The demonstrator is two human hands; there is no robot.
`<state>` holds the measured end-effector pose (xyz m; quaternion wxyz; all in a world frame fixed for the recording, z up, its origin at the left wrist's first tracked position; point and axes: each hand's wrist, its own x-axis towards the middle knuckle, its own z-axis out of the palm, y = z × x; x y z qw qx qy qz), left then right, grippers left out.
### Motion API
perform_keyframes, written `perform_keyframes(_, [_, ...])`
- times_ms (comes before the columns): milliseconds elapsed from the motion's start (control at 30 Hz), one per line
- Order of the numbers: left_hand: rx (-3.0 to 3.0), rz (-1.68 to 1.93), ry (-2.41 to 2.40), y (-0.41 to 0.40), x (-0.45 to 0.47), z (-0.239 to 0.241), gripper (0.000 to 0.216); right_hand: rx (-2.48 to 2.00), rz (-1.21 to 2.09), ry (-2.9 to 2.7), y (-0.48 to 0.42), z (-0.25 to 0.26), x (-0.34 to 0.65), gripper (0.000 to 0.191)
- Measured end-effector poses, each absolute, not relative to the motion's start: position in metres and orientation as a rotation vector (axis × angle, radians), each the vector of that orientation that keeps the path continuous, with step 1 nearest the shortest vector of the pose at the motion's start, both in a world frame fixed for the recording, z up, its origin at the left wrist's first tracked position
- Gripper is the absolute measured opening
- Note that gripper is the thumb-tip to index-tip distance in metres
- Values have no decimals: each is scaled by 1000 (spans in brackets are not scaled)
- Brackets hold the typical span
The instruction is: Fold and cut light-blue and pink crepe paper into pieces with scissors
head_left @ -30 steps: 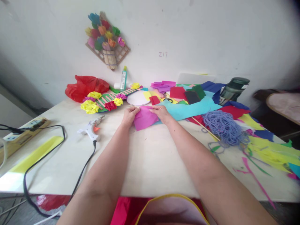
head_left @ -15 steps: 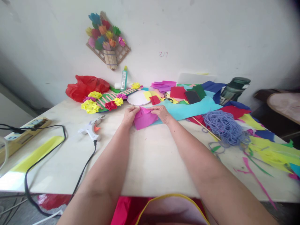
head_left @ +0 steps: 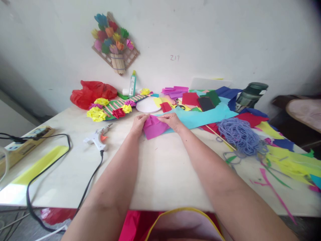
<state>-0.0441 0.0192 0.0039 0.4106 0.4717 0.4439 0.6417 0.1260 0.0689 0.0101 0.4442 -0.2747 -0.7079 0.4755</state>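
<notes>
A sheet of magenta crepe paper (head_left: 155,130) hangs between my two hands, its upper edge gathered or folded. My left hand (head_left: 139,124) pinches its upper left corner. My right hand (head_left: 171,121) has thumb and finger closed on the top edge, a little right of the middle. Behind the sheet lies a long light-blue paper strip (head_left: 200,117). To the left of my hands a white glue gun (head_left: 97,140) rests on the table. Beyond it is a green decorated piece (head_left: 116,106) with yellow, red and purple paper flowers.
A yellow power strip (head_left: 27,142) and black cable lie at the left. At the right are a blue yarn heap (head_left: 239,136), yellow paper scraps (head_left: 288,160) and a dark green bottle (head_left: 252,95). A glue bottle (head_left: 132,84) stands near the wall, beside a red plastic bag (head_left: 92,93).
My right hand's fingertips have shifted slightly left along the top edge of the magenta paper. The left hand has kept its pinch, and everything else has stayed put.
</notes>
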Motion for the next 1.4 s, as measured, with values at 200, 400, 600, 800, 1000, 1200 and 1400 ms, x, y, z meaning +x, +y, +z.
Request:
perform_keyframes(200, [1198,1524,1190,17,-42,5,33,-718,1156,-1792,66,12,125,19])
perform_keyframes(400, [1219,1543,1187,16,-41,8,32,-721,1222,-1715,60,19,125,31])
perform_keyframes(600, [1282,1539,1136,13,-36,10,30,-840,1177,-1784,59,22,125,39])
perform_keyframes(800, [1319,1457,1100,11,-34,12,30,-826,1184,-1802,61,18,123,38])
perform_keyframes(1000, [1340,1433,1161,12,-34,11,31,-827,1237,-1794,59,20,122,35])
perform_keyframes(1200, [1286,1585,1238,21,-33,7,33,-857,1311,-1644,63,15,122,35])
perform_keyframes(1400, [1279,1712,1361,24,-31,9,33,-838,1419,-1436,66,14,124,35])
